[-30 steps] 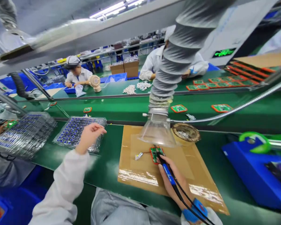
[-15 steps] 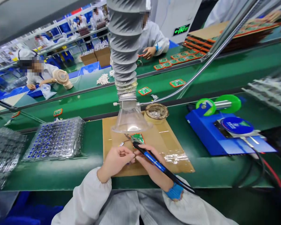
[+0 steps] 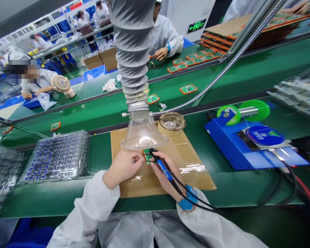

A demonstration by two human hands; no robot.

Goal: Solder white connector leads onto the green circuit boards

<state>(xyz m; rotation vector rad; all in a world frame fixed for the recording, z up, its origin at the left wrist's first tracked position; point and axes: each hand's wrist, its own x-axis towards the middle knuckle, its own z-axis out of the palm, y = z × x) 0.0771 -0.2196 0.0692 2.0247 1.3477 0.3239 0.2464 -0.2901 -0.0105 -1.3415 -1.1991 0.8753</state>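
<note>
"While both hands meet over the workbench (image 3: 99, 148), what does each one hold?"

"The left hand (image 3: 122, 167) has its thumb and fingers drawn together around a small shiny piece (image 3: 133, 160), mostly hidden by the fingers. The right hand (image 3: 167, 172) is closed around a handheld tool (image 3: 164, 168) with a blue and black grip; black cables trail from it past a blue wristband (image 3: 188, 198)."

"Where is the green circuit board (image 3: 147, 155)?"

"It is between the two hands, over a brown cardboard sheet (image 3: 196, 175), just below the front rim of a clear funnel (image 3: 144, 132). It has an orange edge. The tool's black head covers its right side, and I cannot tell whether the right fingertips grip it. The funnel hangs from a ridged grey hose (image 3: 133, 51)."

"What surrounds them?"

"A round pot (image 3: 172, 124) of silvery bits is just behind the funnel, to the right. On the left side of the bench is a stack of clear trays (image 3: 57, 156) with rows of blue parts; on the right, a blue machine (image 3: 227, 144) with a green spool (image 3: 255, 110). Beyond, more orange-edged boards (image 3: 188, 89) lie on a green strip, and a person's hand (image 3: 161, 54) shows across it."
</note>
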